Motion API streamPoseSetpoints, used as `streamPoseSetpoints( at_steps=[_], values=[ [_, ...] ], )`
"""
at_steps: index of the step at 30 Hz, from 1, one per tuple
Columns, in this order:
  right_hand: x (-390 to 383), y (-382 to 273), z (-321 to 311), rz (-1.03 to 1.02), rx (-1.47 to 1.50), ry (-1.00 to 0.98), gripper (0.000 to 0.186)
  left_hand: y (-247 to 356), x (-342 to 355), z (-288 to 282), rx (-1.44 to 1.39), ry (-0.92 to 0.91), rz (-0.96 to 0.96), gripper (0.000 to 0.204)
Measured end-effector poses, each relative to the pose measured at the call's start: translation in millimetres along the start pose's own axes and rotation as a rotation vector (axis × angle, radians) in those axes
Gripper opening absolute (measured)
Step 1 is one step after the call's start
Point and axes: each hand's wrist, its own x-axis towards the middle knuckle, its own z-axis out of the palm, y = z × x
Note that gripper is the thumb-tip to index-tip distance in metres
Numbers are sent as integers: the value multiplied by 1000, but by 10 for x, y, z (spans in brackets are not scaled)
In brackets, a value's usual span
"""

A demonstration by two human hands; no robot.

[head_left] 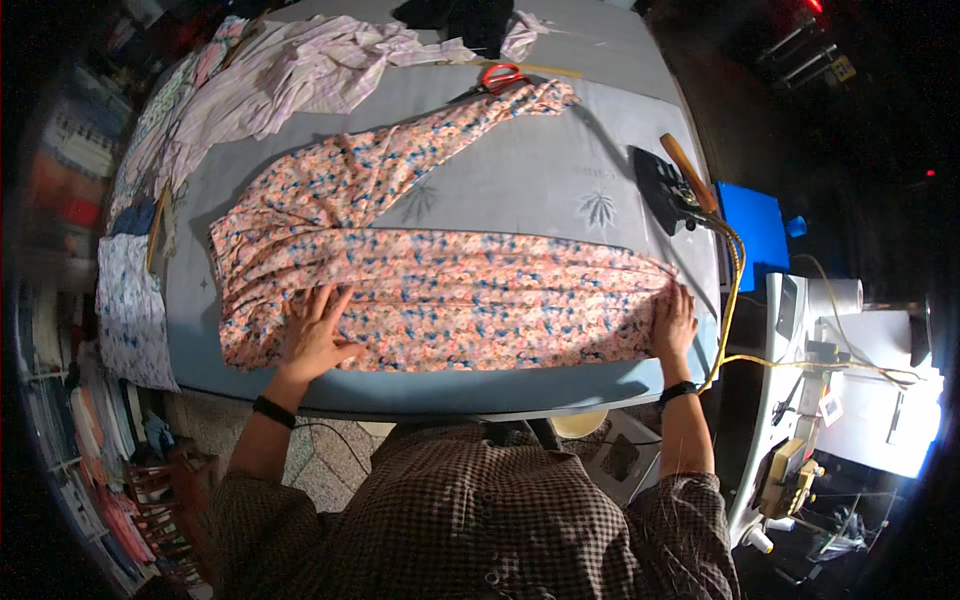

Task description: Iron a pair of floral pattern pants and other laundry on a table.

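A pink floral garment with blue specks [480,310] lies lengthwise along the near side of the padded grey ironing table [500,180]. One long sleeve stretches away from it to the far right, and soft creases run along the body. My left hand [320,330] rests on its left part, fingers spread, thumb pointing right. At the garment's right end my right hand [675,318] lies over the edge, fingers stretched forward on the cloth. An iron [668,190] with a wooden handle stands at the table's right side, apart from the cloth. Red-handled scissors [497,80] lie beyond the sleeve.
Striped clothes [290,75] and a dark cloth [470,22] lie at the back, near a wooden ruler [545,70]. A pale printed cloth [135,310] hangs over the left edge. The iron's yellow cord [735,300] runs down right toward a white sewing machine table [775,380].
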Motion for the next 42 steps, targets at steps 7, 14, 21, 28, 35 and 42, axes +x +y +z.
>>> streamPoseSetpoints(
  at_steps=[7, 14, 21, 28, 35, 42],
  values=[
    [-283, 402, -37, 353, 598, 131, 31, 263, 185, 425, -320, 185, -62, 51],
    [-366, -23, -203, 281, 532, 140, 24, 1360, 621, 352, -347, 307, 246, 32],
    [-275, 33, -102, 196, 510, 159, 14, 2158, 808, 397, -118, 200, 557, 48],
    [-172, 92, -92, 334, 854, -9, 23, 2802, 950, 476, -121, 114, 646, 74],
    [-95, 170, -113, 364, 1086, -53, 21, 3054, 1019, 457, -83, -8, 678, 80],
    [-125, 77, -101, 188, 665, 145, 17, 3189, 1005, 271, -11, -90, 584, 76]
  ],
)
